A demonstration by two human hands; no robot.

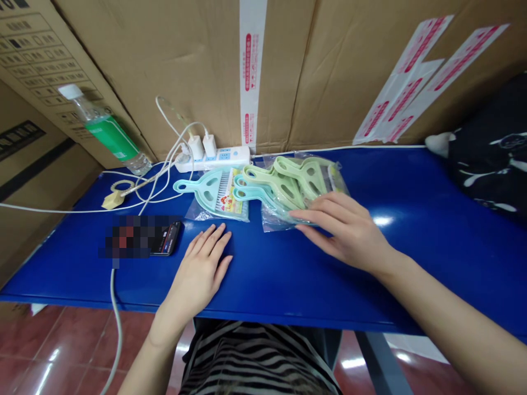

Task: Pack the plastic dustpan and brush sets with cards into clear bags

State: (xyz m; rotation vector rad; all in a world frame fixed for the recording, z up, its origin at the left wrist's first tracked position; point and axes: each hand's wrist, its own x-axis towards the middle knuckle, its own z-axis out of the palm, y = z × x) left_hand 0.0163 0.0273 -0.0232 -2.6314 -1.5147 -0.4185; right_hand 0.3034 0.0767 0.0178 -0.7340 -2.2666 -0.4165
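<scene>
My left hand (201,263) lies flat on the blue table with its fingers stretched out, holding nothing. Just beyond its fingertips is a light blue mini dustpan and brush set (208,191) in a clear bag, with a printed card in it. To the right is an overlapping pile of bagged dustpan sets, green ones (284,184) on top of light blue ones (257,193). My right hand (340,227) grips the near right edge of this pile, fingers over the plastic and thumb below. Its palm side and part of the bags are hidden.
A white power strip (224,159) with chargers and tangled white cables stands behind the sets. At the left are a green-labelled bottle (111,137), a yellow tag (113,200) and a phone (167,238). Cardboard boxes (185,55) wall the back; dark patterned fabric (489,148) lies right.
</scene>
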